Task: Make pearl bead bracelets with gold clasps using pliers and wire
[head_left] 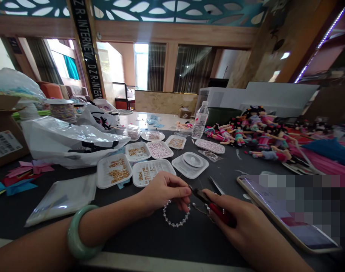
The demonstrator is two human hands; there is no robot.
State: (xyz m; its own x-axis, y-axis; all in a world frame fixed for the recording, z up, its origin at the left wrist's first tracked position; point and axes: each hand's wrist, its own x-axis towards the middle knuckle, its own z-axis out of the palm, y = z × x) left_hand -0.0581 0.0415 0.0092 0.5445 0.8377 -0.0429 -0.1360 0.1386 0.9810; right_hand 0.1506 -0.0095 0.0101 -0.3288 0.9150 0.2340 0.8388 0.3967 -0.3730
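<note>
My left hand, with a green bangle on its wrist, pinches the top of a beaded bracelet. The bracelet hangs as a loop of silvery beads just above the dark table mat. My right hand is closed around red-handled pliers, whose dark jaws meet the left fingertips. What the jaws grip there is too small to make out. Beneath the pliers lies a thin chain-like strand with a few pale beads. Just beyond the right hand is a pointed metal blade.
White trays of gold findings and pink-white beads sit ahead, beside a white spool. A phone lies at right. Farther back stand a water bottle and piled dolls. Plastic bags and a box occupy the left.
</note>
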